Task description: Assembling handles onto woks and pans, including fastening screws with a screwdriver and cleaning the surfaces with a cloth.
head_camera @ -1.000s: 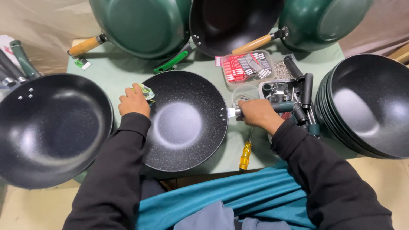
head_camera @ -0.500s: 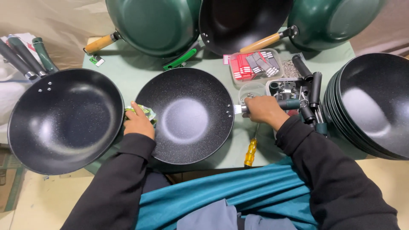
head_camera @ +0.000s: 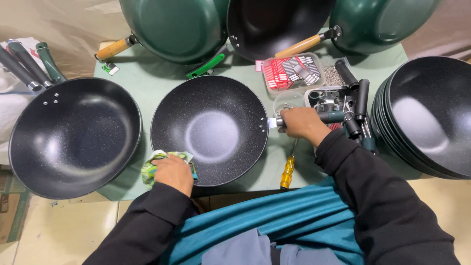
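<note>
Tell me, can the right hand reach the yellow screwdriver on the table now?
Probably yes. The yellow screwdriver lies uncovered just below the right hand, but that hand grips the handle of the middle pan and must release first.

Wok handle (head_camera: pixel 327 116) under right hand (head_camera: pixel 300 123)

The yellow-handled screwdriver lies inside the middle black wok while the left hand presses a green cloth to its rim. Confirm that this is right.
Not quite. The yellow-handled screwdriver lies on the green table, outside the middle black wok, just off its lower right edge. The head view shows it. The rest stands: the left hand presses the green cloth to the wok's rim.
</note>
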